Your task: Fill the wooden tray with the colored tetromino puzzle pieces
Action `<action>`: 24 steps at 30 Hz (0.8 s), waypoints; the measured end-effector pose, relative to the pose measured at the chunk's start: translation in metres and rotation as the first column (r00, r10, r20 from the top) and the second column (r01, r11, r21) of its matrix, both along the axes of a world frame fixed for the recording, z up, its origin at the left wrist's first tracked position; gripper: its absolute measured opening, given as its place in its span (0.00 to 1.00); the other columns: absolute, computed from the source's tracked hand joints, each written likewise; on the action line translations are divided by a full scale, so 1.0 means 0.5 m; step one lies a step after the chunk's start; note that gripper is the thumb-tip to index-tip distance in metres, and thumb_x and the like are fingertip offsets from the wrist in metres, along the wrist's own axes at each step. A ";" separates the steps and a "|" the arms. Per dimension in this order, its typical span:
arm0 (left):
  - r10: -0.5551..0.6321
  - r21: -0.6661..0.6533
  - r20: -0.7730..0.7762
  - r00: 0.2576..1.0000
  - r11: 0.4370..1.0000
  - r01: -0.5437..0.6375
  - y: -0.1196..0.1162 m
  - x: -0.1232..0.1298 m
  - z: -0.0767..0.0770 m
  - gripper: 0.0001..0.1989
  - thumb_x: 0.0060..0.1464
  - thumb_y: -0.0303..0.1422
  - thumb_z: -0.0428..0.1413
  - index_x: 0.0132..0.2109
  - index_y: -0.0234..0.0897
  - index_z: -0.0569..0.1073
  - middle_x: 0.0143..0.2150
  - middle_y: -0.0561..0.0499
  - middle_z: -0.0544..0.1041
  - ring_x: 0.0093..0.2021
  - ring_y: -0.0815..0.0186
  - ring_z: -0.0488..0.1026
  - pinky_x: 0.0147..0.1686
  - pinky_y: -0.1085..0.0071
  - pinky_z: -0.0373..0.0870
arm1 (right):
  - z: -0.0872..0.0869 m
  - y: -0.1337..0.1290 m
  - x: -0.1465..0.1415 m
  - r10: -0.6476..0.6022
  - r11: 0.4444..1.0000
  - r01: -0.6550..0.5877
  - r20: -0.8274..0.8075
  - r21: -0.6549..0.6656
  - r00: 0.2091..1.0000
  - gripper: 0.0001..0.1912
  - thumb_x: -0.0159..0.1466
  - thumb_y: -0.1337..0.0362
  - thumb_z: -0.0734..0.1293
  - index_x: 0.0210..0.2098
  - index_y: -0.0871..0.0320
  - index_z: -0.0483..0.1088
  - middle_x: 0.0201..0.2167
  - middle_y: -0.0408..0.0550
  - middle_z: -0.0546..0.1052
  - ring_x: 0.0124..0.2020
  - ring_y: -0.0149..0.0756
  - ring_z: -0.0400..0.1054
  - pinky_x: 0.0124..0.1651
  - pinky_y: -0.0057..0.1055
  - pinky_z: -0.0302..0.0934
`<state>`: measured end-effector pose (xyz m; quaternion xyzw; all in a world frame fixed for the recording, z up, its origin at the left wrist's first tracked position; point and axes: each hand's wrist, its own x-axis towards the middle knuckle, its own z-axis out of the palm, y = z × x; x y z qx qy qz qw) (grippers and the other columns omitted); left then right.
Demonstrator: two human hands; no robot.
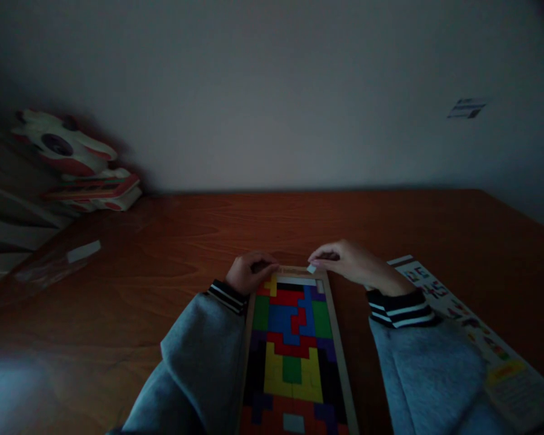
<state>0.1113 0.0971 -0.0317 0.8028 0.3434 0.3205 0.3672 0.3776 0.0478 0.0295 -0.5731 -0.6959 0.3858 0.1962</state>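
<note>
A long wooden block-puzzle tray point(338, 338) lies in front of me, filled with red, blue, green, yellow, purple and black pieces. My left hand point(250, 272) rests at its far left corner, thumb and fingertips together on the frame beside a yellow piece point(271, 286). Between the thumb and fingers of my right hand point(340, 261) is a small white block point(311, 268), held just over the far right part of the rim. Inside the far right corner stands a pale piece point(320, 286). A light square piece point(294, 423) shows near the bottom.
A printed pattern sheet point(462, 320) lies right of the tray, partly under my right sleeve. On the left stand a cow-shaped toy keyboard point(95, 187) and a clear plastic bag point(58, 260) with a white label. The brown table point(185, 223) meets a plain wall point(272, 96).
</note>
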 end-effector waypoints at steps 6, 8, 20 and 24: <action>-0.002 0.008 -0.044 0.999 1.000 0.002 0.004 -0.005 -0.004 0.12 0.60 0.40 0.55 0.39 0.38 0.79 0.40 0.48 0.81 0.39 0.64 0.77 0.41 0.69 0.73 | -0.013 -0.004 0.045 0.013 0.979 -0.008 0.024 -0.205 1.000 0.10 0.58 0.57 0.71 0.37 0.53 0.79 0.37 0.47 0.83 0.40 0.41 0.76 0.43 0.34 0.66; -0.004 0.001 -0.052 0.999 1.000 0.004 0.003 -0.005 -0.002 0.12 0.60 0.40 0.55 0.38 0.38 0.78 0.40 0.48 0.81 0.40 0.63 0.77 0.42 0.69 0.73 | -0.022 -0.003 0.041 0.002 0.967 0.001 0.009 -0.256 1.000 0.11 0.55 0.56 0.73 0.36 0.54 0.78 0.36 0.47 0.83 0.38 0.41 0.76 0.41 0.33 0.66; -0.004 0.009 -0.042 0.999 1.000 0.005 -0.004 0.006 0.008 0.10 0.59 0.38 0.56 0.38 0.37 0.79 0.39 0.47 0.80 0.39 0.63 0.77 0.42 0.68 0.73 | -0.065 0.005 0.046 -0.079 0.965 0.124 0.192 -0.232 0.978 0.20 0.49 0.49 0.76 0.32 0.57 0.74 0.31 0.49 0.79 0.33 0.39 0.73 0.31 0.30 0.61; 0.002 0.018 -0.048 0.999 1.000 -0.001 -0.004 0.006 0.006 0.10 0.59 0.38 0.56 0.38 0.37 0.79 0.39 0.48 0.80 0.39 0.63 0.77 0.41 0.69 0.73 | -0.074 0.004 0.054 -0.116 0.961 0.178 0.274 -0.213 0.955 0.25 0.47 0.42 0.74 0.30 0.57 0.72 0.29 0.48 0.78 0.31 0.39 0.71 0.28 0.30 0.57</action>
